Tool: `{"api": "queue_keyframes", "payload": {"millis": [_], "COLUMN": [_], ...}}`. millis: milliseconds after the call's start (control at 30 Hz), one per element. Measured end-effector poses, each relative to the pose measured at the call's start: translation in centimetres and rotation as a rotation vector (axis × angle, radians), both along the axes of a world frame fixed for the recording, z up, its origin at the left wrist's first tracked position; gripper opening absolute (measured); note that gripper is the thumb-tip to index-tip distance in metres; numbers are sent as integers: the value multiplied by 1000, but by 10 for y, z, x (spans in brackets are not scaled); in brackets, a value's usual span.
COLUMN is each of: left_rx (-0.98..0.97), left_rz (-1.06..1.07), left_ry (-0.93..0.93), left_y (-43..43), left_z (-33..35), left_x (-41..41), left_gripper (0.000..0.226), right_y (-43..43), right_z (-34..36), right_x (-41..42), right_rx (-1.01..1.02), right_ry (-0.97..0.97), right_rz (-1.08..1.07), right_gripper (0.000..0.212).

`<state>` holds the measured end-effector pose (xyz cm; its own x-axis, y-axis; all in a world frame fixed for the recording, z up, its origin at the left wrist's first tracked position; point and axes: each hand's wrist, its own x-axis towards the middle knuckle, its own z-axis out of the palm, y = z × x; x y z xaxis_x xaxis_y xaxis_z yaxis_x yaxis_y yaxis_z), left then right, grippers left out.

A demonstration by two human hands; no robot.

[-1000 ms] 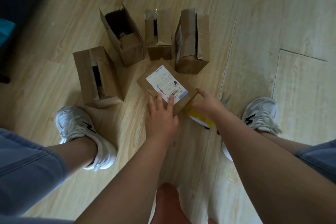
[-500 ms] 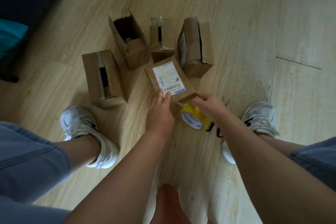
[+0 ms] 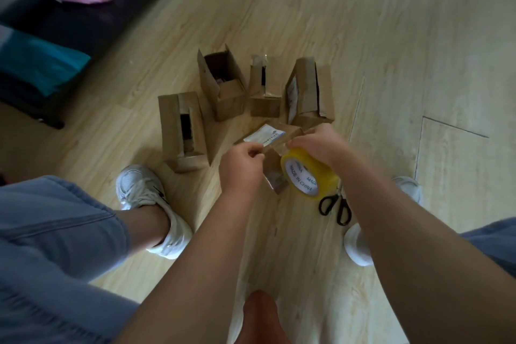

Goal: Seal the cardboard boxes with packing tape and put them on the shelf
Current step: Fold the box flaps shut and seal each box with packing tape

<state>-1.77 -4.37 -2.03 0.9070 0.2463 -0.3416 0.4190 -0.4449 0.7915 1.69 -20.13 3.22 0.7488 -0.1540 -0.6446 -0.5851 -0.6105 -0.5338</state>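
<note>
The labelled cardboard box (image 3: 268, 135) is between both hands on the wooden floor (image 3: 391, 64), near four open boxes (image 3: 223, 86), the left hand (image 3: 241, 167) pinching the tape end, the right hand (image 3: 321, 144) gripping the yellow tape roll (image 3: 310, 173).

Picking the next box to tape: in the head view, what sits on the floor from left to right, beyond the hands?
Box with a slit top → open box → small box → box with a side label → scissors. The box being taped overlaps these, so it is left out.
</note>
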Motion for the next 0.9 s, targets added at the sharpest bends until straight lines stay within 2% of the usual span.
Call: {"api": "queue_keyframes", "payload": {"millis": [100,233,333,400,467,633,733,833,900], "left_rx": [2,35,74,-33,-113,-120,-86,-83,-124], "left_rz": [-21,-192,-221,-191,-164,-136,-143,-121,-91], "left_ry": [-5,-38,-49,4,35,11,21,36,73], "left_y": [0,2,7,8,9,9,8,8,13], "left_z": [0,-9,-16,-16,-15,-20,-20,-21,-22], "left_x": [4,10,23,30,33,39,39,40,47], "left_gripper": [22,36,36,35,34,37,39,39,39], "right_y": [6,14,16,14,14,7,4,5,4], "right_z": [5,8,14,16,16,4,4,6,4], "right_x": [19,36,36,30,23,15,18,21,21], "right_rx": [-46,-87,-18,88,176,266,184,50,-67], "right_ry": [7,7,-59,-124,-158,-271,-271,-275,-211], "right_rz": [47,129,148,115,84,-87,-81,-36,52], "right_gripper": [39,52,72,79,69,41,31,42,40]}}
